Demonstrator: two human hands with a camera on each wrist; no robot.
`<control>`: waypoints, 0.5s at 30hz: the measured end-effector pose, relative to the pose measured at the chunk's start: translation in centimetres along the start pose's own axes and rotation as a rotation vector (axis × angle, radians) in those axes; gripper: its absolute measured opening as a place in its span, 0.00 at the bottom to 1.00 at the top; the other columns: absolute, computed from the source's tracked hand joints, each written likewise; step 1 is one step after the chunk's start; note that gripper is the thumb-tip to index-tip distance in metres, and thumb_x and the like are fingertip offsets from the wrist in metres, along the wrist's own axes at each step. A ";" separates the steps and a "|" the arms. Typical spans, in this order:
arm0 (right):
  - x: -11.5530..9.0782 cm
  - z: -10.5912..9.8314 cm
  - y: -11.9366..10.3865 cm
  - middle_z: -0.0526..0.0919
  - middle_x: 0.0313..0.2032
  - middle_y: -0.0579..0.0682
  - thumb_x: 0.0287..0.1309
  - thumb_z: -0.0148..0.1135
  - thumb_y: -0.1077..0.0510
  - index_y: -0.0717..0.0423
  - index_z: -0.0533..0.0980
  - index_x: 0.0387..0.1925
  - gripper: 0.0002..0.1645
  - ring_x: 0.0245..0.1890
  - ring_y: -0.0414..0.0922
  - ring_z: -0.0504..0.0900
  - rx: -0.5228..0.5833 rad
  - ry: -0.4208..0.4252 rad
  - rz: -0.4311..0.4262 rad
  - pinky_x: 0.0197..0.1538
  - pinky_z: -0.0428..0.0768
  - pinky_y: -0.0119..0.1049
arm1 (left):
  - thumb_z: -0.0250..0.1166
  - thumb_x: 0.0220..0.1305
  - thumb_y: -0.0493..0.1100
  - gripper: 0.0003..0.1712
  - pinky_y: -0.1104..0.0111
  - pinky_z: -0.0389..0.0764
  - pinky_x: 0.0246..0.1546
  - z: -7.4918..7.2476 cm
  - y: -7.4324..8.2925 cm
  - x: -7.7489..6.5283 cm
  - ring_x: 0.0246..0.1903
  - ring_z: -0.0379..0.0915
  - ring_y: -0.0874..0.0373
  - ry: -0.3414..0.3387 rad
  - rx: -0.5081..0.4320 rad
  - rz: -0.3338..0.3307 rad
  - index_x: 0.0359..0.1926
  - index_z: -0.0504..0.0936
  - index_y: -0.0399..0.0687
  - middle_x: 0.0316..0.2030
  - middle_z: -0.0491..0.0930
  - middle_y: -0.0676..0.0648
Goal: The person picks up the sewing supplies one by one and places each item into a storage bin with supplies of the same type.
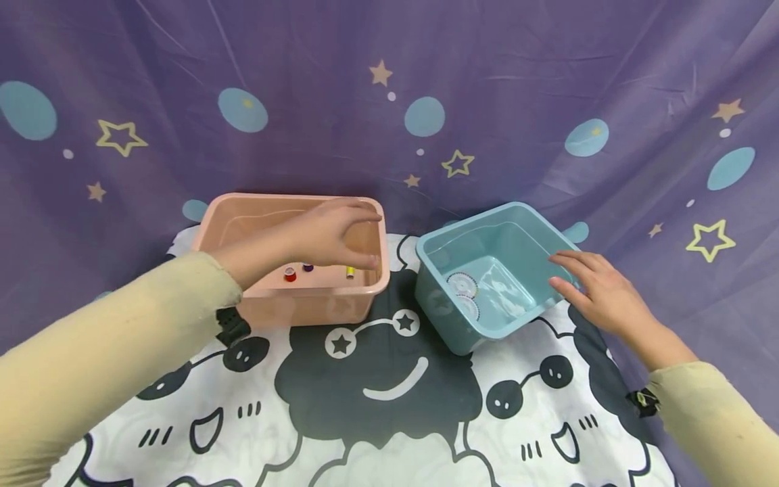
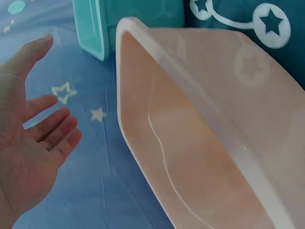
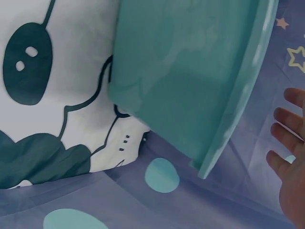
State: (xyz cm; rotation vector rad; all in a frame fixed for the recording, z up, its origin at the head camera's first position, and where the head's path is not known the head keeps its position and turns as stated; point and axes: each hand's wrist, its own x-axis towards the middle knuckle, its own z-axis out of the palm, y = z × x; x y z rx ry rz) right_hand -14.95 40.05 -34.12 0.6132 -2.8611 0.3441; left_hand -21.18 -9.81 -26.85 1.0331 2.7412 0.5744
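Over the pink bin, my left hand hovers with thumb and fingers spread, holding nothing. Below it in the bin lie a small red spool-like item, a dark purple one and a yellow cylinder. The left wrist view shows the same hand, relaxed, beside the bin's rim. My right hand holds nothing and has its fingers extended at the right rim of the blue bin. Two pale round discs with patterned edges lie inside that bin.
Both bins stand on a white cloth printed with cartoon sheep, the blue one turned at an angle. A purple curtain with stars and dots hangs close behind them. Each wrist carries a black strap near a cream sleeve.
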 end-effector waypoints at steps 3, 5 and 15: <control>0.2 -0.2 -0.2 0.75 0.71 0.58 0.76 0.64 0.47 0.50 0.76 0.71 0.28 0.72 0.65 0.69 0.002 -0.005 0.020 0.63 0.71 0.74 | 0.76 0.64 0.58 0.44 0.41 0.63 0.78 -0.5 -0.9 -1.6 0.77 0.61 0.37 0.021 0.003 -0.031 0.74 0.76 0.43 0.75 0.70 0.36; 0.1 -0.3 -0.3 0.74 0.71 0.59 0.76 0.64 0.47 0.51 0.76 0.72 0.29 0.72 0.66 0.68 0.008 -0.007 0.033 0.64 0.70 0.74 | 0.77 0.64 0.57 0.42 0.40 0.64 0.77 -0.8 -1.5 -2.7 0.76 0.62 0.37 0.031 0.007 -0.051 0.74 0.76 0.43 0.74 0.71 0.36; -1.7 -0.2 0.0 0.71 0.74 0.64 0.77 0.62 0.45 0.52 0.72 0.76 0.33 0.72 0.71 0.65 0.029 -0.005 0.081 0.64 0.67 0.76 | 0.76 0.66 0.57 0.42 0.36 0.68 0.72 -0.7 -5.8 -9.2 0.73 0.64 0.32 0.128 0.120 -0.109 0.71 0.77 0.35 0.70 0.73 0.31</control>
